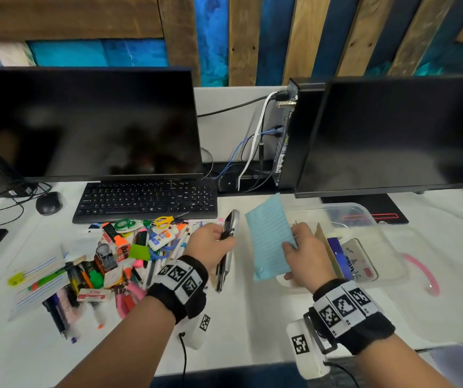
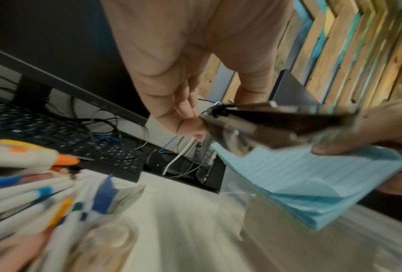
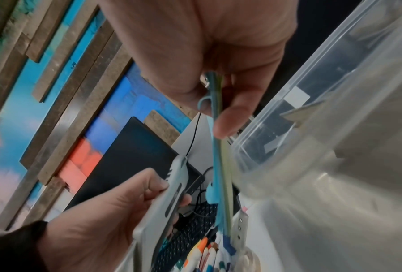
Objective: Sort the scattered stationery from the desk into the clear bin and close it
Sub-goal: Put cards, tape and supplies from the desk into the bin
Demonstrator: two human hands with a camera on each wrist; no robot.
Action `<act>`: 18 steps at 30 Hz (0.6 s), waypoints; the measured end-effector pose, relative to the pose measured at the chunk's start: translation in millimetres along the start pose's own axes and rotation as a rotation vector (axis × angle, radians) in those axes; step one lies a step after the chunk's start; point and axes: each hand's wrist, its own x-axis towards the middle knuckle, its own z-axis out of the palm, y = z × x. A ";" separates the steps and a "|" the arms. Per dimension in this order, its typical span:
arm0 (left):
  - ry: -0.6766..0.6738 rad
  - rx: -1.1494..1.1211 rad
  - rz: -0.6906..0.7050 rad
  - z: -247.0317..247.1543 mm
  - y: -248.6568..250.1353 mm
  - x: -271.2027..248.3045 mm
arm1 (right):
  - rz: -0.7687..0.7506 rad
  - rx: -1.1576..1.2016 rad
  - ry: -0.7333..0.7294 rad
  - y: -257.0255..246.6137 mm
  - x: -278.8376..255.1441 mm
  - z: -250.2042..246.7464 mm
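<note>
My left hand [image 1: 219, 238] grips a grey and black stapler [image 1: 231, 222] above the desk, its fingers curled round the stapler [image 2: 265, 125]. Beside it my right hand [image 1: 294, 243] pinches a blue lined notepad [image 1: 268, 233] between thumb and fingers, tilted up at the left edge of the clear bin [image 1: 364, 212]. In the right wrist view the blue notepad [image 3: 218, 165] shows edge-on against the clear bin [image 3: 311, 128]. The bin stands lidless and holds a few pads and cards [image 1: 356, 259]. A pile of scattered stationery [image 1: 113, 256] lies left of my hands.
A black keyboard [image 1: 146, 200] and mouse [image 1: 48, 203] lie behind the pile, under two dark monitors [image 1: 85, 121]. Cables and a small computer [image 1: 283, 141] stand between the screens. A pink curved handle [image 1: 426, 275] lies right of the bin on the white desk [image 1: 252, 317].
</note>
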 end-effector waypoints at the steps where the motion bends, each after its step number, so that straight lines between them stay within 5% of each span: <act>1: 0.013 -0.039 -0.002 4.3 7.0 0.4 | -0.004 -0.002 0.020 2.1 1.7 -7.2; 18: -0.110 -0.092 0.077 89.0 78.4 -0.6 | 0.014 -0.183 0.285 83.1 26.7 -141.4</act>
